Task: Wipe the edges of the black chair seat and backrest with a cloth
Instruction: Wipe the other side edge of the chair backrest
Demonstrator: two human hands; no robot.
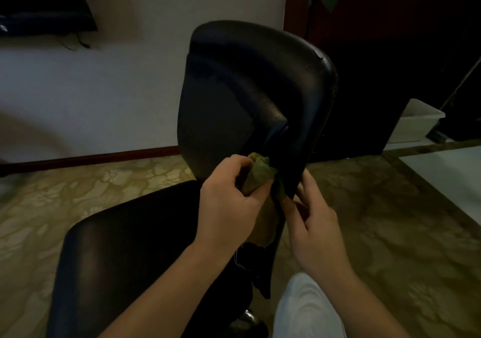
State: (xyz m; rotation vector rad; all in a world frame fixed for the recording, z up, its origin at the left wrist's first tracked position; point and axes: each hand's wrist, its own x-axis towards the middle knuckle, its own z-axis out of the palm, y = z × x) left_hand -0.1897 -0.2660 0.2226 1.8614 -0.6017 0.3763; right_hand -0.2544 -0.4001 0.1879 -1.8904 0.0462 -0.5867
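Dim carpeted room: gripping cloth (260,173) in left hand (229,207) against backrest (234,90) edge, right hand (317,228) hold unclear; possibly risking cloth slipping off.

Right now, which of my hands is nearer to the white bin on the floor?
Right. Your right hand is at the lower edge of the backrest, on the side toward the white bin; your left hand grips the green cloth across that edge, farther away.

Green cloth (261,175) — on backrest (234,90) edge
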